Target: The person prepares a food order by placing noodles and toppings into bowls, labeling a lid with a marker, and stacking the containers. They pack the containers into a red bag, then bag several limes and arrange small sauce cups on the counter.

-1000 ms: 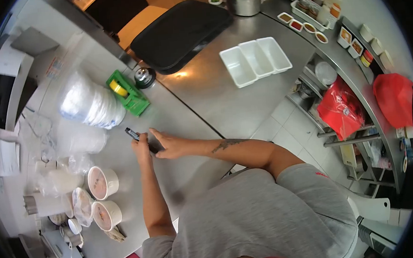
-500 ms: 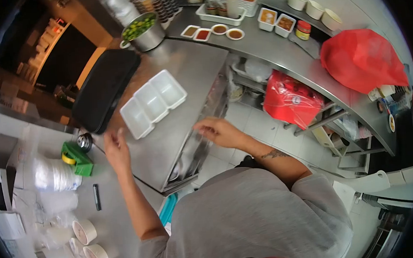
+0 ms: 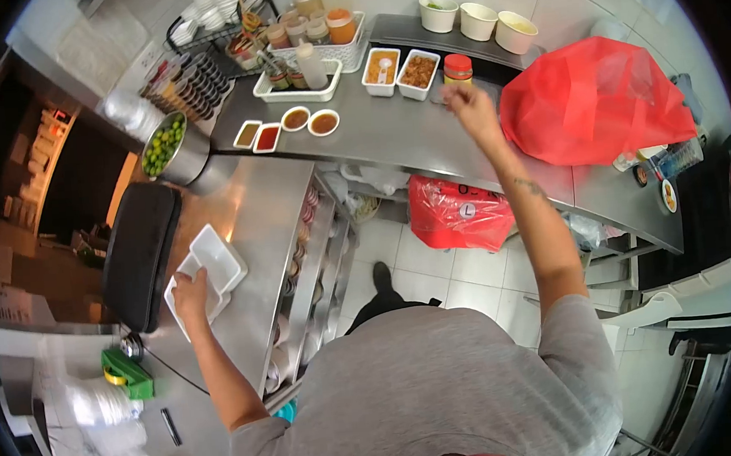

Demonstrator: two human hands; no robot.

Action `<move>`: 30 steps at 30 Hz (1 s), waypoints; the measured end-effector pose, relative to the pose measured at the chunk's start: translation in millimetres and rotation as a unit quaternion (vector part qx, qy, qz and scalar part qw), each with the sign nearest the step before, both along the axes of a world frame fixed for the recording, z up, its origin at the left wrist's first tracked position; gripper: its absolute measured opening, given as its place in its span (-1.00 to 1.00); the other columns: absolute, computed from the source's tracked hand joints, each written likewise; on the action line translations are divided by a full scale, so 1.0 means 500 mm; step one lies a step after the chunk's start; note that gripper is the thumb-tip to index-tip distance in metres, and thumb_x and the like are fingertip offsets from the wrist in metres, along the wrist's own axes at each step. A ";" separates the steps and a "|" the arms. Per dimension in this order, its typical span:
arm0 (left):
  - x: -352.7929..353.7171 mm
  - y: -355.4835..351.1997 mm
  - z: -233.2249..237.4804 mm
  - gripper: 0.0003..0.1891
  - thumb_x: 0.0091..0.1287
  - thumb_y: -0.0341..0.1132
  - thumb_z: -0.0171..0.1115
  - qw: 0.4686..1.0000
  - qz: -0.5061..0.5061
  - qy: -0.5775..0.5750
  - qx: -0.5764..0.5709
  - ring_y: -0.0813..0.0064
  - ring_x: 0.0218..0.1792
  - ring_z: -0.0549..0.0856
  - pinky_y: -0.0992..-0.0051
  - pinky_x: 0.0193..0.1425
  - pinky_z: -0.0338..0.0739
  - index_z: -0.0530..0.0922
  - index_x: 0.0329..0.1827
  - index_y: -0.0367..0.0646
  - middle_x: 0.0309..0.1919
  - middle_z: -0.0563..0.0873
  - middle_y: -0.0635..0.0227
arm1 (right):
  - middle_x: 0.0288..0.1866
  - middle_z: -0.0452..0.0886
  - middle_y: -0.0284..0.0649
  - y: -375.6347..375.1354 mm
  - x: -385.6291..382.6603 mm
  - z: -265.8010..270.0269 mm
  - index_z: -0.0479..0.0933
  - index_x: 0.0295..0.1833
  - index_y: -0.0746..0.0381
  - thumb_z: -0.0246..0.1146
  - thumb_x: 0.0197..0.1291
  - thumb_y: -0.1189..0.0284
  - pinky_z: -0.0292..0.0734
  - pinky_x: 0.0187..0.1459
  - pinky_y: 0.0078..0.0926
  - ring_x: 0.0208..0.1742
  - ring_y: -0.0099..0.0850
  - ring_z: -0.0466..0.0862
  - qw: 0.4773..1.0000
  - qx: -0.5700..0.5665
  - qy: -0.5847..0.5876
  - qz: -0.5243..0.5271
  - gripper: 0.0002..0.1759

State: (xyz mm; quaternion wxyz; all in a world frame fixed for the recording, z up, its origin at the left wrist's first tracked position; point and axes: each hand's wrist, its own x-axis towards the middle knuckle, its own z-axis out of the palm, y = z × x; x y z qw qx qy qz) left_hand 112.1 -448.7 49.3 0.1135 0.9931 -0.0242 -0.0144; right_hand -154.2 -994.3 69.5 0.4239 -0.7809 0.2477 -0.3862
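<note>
My left hand [image 3: 191,296] is bent over the middle of a white compartment tray [image 3: 225,259], its fingers closed on a divider. The tray lies on the steel counter beside a black lidded appliance [image 3: 140,252]. My right hand [image 3: 474,112] reaches over the back counter, just in front of a jar with a red lid [image 3: 457,67]. Its fingers are bent and blurred, and what lies under them is hidden. White tubs of orange food [image 3: 381,70] and brown chopped food [image 3: 419,72] stand to the left of that hand.
A large red bag [image 3: 590,102] stands right of my right hand, and another red bag [image 3: 458,211] sits below the counter. Sauce dishes [image 3: 323,123], a pot of green limes [image 3: 184,156] and a green tape dispenser [image 3: 130,376] stand about.
My right hand has moved from beside the steel counter to the jar on the back counter. My left hand has gone from beside the tray onto its middle. The view has shifted.
</note>
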 end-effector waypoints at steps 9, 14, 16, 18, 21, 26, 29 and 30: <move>0.023 -0.123 0.035 -0.48 0.11 0.08 0.19 0.995 0.073 0.041 0.048 -0.08 0.15 0.49 -0.03 0.19 0.40 0.53 -0.06 -0.18 0.01 0.52 -0.05 | -0.18 0.63 0.03 -0.425 0.104 0.095 0.63 -0.21 0.24 0.11 0.13 0.40 0.54 -0.08 -0.11 -0.09 0.04 0.61 0.871 -0.290 0.153 -0.366 -0.77; 0.067 -0.151 0.002 -0.54 0.01 -0.04 0.27 0.995 0.036 0.032 0.084 -0.09 0.11 0.49 -0.14 0.13 0.40 0.54 -0.13 -0.18 0.10 0.38 -0.05 | -0.02 0.60 0.01 -0.530 0.120 0.109 0.56 -0.05 0.21 0.13 0.06 0.34 0.53 0.00 -0.08 0.01 0.11 0.56 0.794 -0.271 0.336 -0.428 -0.67; 0.065 -0.169 0.016 -0.57 0.00 -0.05 0.27 0.996 0.021 0.031 0.083 -0.09 0.10 0.49 -0.12 0.13 0.41 0.57 -0.21 -0.22 0.08 0.39 -0.07 | 0.01 0.61 0.00 -0.556 0.114 0.117 0.54 -0.02 0.20 0.13 0.07 0.32 0.53 0.01 -0.09 0.06 0.06 0.57 0.809 -0.212 0.375 -0.400 -0.65; 0.060 -0.189 0.021 -0.60 -0.01 -0.07 0.26 0.996 0.018 0.033 0.078 -0.10 0.10 0.49 -0.10 0.14 0.41 0.58 -0.28 -0.26 0.06 0.41 -0.08 | 0.04 0.61 -0.01 -0.578 0.117 0.120 0.53 0.01 0.20 0.12 0.09 0.32 0.53 0.01 -0.10 0.09 0.02 0.58 0.825 -0.154 0.390 -0.379 -0.64; 0.039 -0.230 0.026 -0.61 -0.01 -0.09 0.25 0.997 0.007 0.035 0.065 -0.12 0.09 0.49 -0.10 0.14 0.40 0.61 -0.32 -0.28 0.05 0.42 -0.10 | 0.05 0.61 0.02 -0.609 0.116 0.118 0.53 0.01 0.20 0.12 0.10 0.34 0.53 0.02 -0.11 0.09 -0.02 0.60 0.842 -0.115 0.384 -0.362 -0.64; -0.036 -0.376 0.091 -0.54 0.02 -0.06 0.28 0.994 -0.106 0.013 0.001 -0.20 0.15 0.46 0.11 0.23 0.39 0.61 -0.17 -0.28 0.13 0.41 -0.29 | -0.02 0.63 0.09 -0.665 0.109 0.096 0.55 -0.06 0.28 0.17 0.05 0.39 0.53 0.03 -0.12 0.02 0.06 0.62 0.862 -0.144 0.340 -0.348 -0.68; -0.112 -0.521 0.122 -0.53 0.07 -0.05 0.31 0.970 -0.239 0.014 -0.051 -0.20 0.24 0.39 0.05 0.23 0.36 0.59 -0.14 -0.29 -0.07 0.57 -0.30 | -0.08 0.64 0.12 -0.649 0.098 0.118 0.56 -0.12 0.33 0.18 0.02 0.41 0.53 0.01 -0.09 0.00 0.07 0.63 0.870 -0.161 0.324 -0.335 -0.70; -0.138 -0.567 0.107 -0.54 0.08 -0.06 0.31 0.952 -0.302 0.011 -0.038 -0.18 0.25 0.38 -0.01 0.22 0.34 0.58 -0.12 -0.27 0.00 0.54 -0.29 | -0.09 0.64 0.13 -0.643 0.093 0.125 0.55 -0.12 0.34 0.18 0.02 0.40 0.53 0.01 -0.08 -0.01 0.08 0.63 0.872 -0.166 0.319 -0.333 -0.69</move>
